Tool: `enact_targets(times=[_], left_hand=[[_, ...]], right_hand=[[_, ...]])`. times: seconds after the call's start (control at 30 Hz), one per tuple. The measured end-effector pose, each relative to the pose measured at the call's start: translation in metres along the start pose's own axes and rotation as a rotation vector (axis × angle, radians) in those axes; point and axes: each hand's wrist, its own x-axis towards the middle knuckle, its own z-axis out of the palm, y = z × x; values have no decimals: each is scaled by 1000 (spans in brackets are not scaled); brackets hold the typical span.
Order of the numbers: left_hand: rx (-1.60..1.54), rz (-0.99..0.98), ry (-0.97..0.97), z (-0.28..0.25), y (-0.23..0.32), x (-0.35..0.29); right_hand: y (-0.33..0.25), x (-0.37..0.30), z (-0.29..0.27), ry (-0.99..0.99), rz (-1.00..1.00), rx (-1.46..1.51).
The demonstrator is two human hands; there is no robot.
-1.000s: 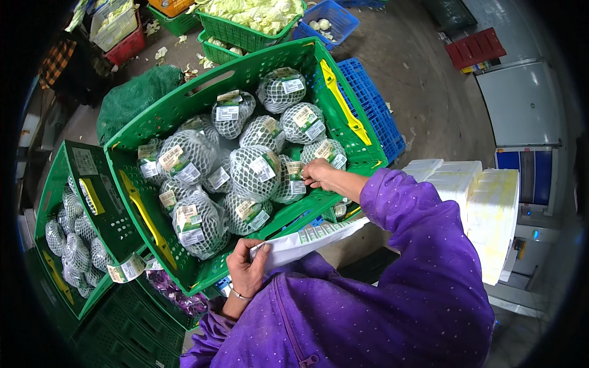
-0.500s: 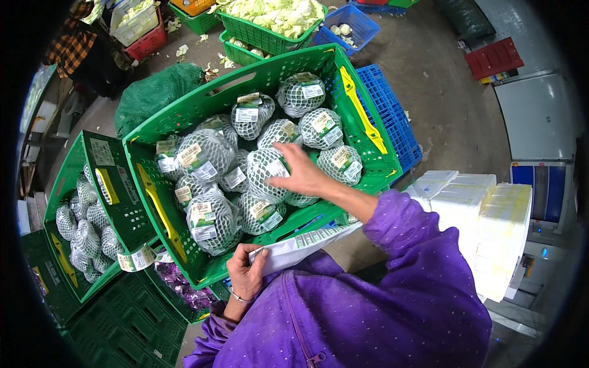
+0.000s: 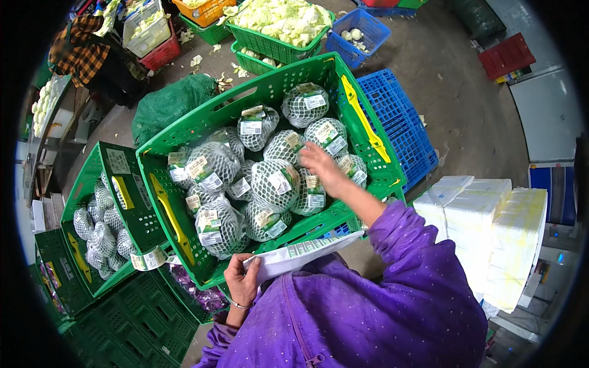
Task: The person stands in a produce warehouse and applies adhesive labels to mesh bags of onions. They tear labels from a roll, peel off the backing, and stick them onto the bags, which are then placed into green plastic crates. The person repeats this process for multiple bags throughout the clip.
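Several round vegetables in white foam nets, with printed labels, fill a green crate [image 3: 245, 95] in front of me. Their exact kind is hidden by the nets. My right hand [image 3: 323, 170] is over the crate's right half with its fingers stretched and nothing visible in them. It is just right of the central netted vegetable [image 3: 265, 184], which bears a white label [image 3: 280, 182]. My left hand [image 3: 242, 277] is at the near edge of the crate, closed on a white sheet of labels [image 3: 307, 251] with a row of small green-and-white prints.
A second green crate [image 3: 161, 230] of netted vegetables is at the left, a strip of labels [image 3: 149, 260] by its corner. White foam boxes [image 3: 463, 221] stand at the right. Blue crates [image 3: 399, 122], a green mesh sack [image 3: 172, 107] and leaf-filled crates lie beyond. A person [image 3: 92, 52] stands far left.
My right hand has moved off the central netted vegetable to its right, leaving its label in full view. My left hand still holds the label sheet. The whole view has shifted slightly.
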Motion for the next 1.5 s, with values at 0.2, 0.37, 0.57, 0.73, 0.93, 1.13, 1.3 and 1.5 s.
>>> enact_targets(times=[0.2, 0.37, 0.57, 0.73, 0.93, 1.13, 1.3, 1.5], left_hand=[[19, -37, 61, 1, 7, -3], [45, -30, 79, 7, 10, -2], [56, -10, 110, 7, 8, -5], [20, -49, 107, 12, 10, -4], [6, -45, 169, 7, 2, -21], [-18, -14, 274, 2, 2, -35], [-96, 2, 353, -8, -11, -53], [-109, 16, 388, -6, -24, -56]], right_hand=[[13, 13, -53, -20, 146, 159], [14, 4, -15, -76, 30, 15], [13, 6, -15, -19, -272, -466], [24, -14, 21, -381, -497, -1079], [-41, 34, 18, -390, -406, -1074], [-30, 128, 40, -135, -559, -1198], [-64, 124, 59, -312, -322, -1510], [-47, 73, 169, -572, -841, -1274]])
